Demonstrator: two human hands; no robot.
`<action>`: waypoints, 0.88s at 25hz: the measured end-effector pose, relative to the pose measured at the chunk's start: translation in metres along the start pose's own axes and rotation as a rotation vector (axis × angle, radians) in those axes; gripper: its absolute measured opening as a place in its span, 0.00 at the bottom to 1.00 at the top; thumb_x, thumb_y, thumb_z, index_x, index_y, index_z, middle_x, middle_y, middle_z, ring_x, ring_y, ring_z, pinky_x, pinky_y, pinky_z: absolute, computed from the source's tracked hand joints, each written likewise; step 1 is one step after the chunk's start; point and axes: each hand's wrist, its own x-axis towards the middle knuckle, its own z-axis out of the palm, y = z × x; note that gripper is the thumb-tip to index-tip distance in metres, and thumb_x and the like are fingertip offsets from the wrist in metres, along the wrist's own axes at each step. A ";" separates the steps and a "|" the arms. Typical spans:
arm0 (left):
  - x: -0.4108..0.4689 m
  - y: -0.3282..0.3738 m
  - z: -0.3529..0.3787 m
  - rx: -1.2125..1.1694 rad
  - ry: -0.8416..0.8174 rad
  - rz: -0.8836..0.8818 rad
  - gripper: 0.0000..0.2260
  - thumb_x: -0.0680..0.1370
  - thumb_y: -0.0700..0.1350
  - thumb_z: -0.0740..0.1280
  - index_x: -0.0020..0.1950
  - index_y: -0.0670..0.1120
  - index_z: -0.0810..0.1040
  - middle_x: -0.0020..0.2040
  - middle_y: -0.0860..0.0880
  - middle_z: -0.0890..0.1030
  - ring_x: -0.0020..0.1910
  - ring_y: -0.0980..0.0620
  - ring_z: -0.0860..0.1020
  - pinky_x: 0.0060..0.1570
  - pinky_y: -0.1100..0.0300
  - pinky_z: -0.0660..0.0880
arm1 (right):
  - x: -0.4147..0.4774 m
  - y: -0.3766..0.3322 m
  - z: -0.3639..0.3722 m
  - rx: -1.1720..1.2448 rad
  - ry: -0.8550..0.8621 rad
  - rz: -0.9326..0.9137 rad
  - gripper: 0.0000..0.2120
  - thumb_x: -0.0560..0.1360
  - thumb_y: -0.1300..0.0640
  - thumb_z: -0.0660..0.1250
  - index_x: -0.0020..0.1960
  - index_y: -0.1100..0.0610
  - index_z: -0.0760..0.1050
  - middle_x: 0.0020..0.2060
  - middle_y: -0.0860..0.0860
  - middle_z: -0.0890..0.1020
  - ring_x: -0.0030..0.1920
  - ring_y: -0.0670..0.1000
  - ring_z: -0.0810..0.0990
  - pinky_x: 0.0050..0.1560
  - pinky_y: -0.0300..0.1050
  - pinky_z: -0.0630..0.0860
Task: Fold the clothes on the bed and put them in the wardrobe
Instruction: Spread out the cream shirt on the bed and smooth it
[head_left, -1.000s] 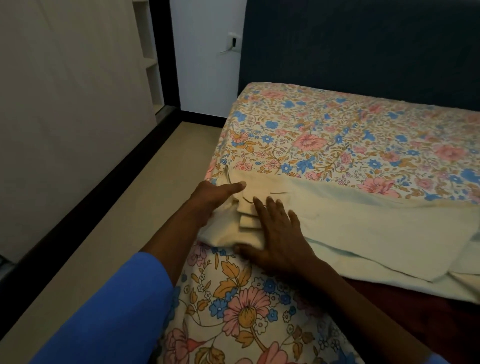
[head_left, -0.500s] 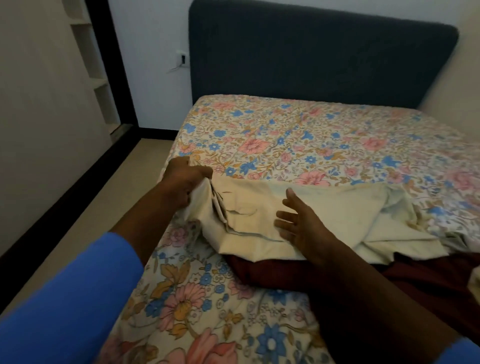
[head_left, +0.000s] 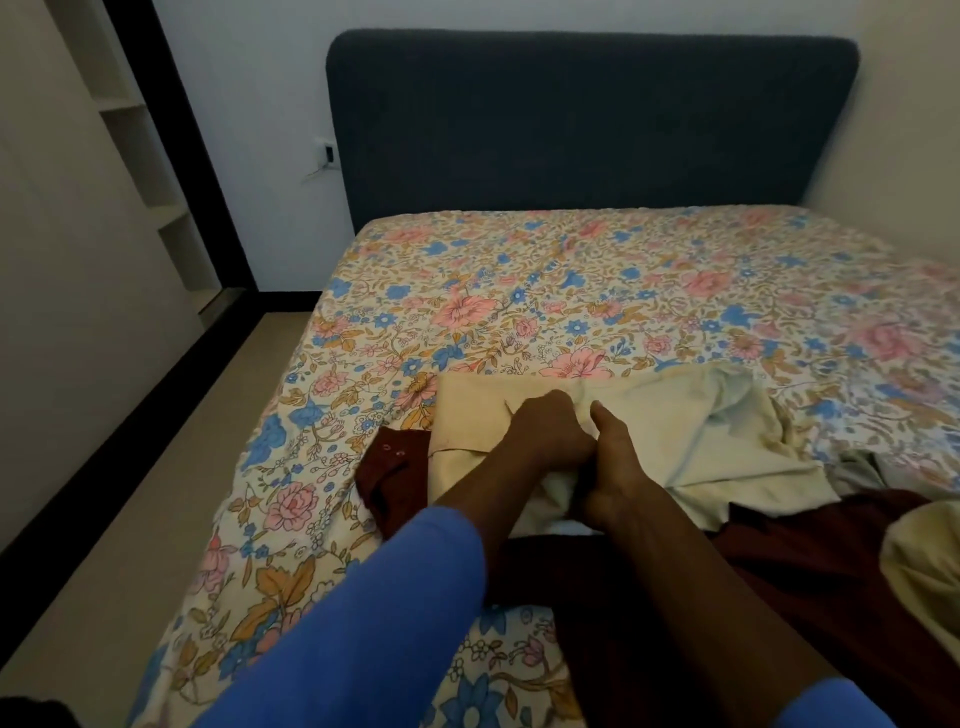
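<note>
Cream garment (head_left: 701, 441) lay mid-fold on the bed (head_left: 519, 291), atop a maroon garment (head_left: 395, 478). Left hand (head_left: 550, 431) and right hand (head_left: 613, 467) met at its middle, touching, both curled and gripping the cloth; the right fingers were partly hidden under the fold.

Step judged: first fold, doubling it over. Next move calls for laying the held end flat, edges squared.

Half a second earlier the left hand gripped the garment's left end and the right lay spread on the middle; the maroon collar was since uncovered.
</note>
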 end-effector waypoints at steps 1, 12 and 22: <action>-0.007 -0.002 -0.002 -0.204 -0.045 0.011 0.28 0.74 0.45 0.74 0.73 0.42 0.73 0.68 0.42 0.77 0.66 0.43 0.78 0.61 0.52 0.77 | 0.003 -0.002 -0.001 -0.003 0.002 -0.038 0.27 0.82 0.38 0.60 0.64 0.60 0.79 0.48 0.60 0.85 0.55 0.57 0.82 0.55 0.52 0.78; -0.064 -0.153 -0.038 -0.377 0.341 -0.168 0.20 0.77 0.53 0.74 0.67 0.51 0.76 0.56 0.53 0.81 0.53 0.53 0.80 0.51 0.56 0.76 | 0.006 -0.017 -0.008 -1.649 0.509 -1.110 0.29 0.74 0.54 0.65 0.76 0.48 0.69 0.72 0.50 0.74 0.71 0.59 0.71 0.67 0.60 0.70; -0.035 -0.151 -0.026 -0.067 0.265 -0.145 0.26 0.71 0.74 0.64 0.54 0.54 0.79 0.47 0.55 0.84 0.47 0.48 0.82 0.44 0.54 0.76 | -0.038 -0.035 -0.008 -2.215 0.766 -0.361 0.26 0.82 0.36 0.56 0.71 0.52 0.71 0.67 0.55 0.76 0.67 0.60 0.76 0.68 0.58 0.68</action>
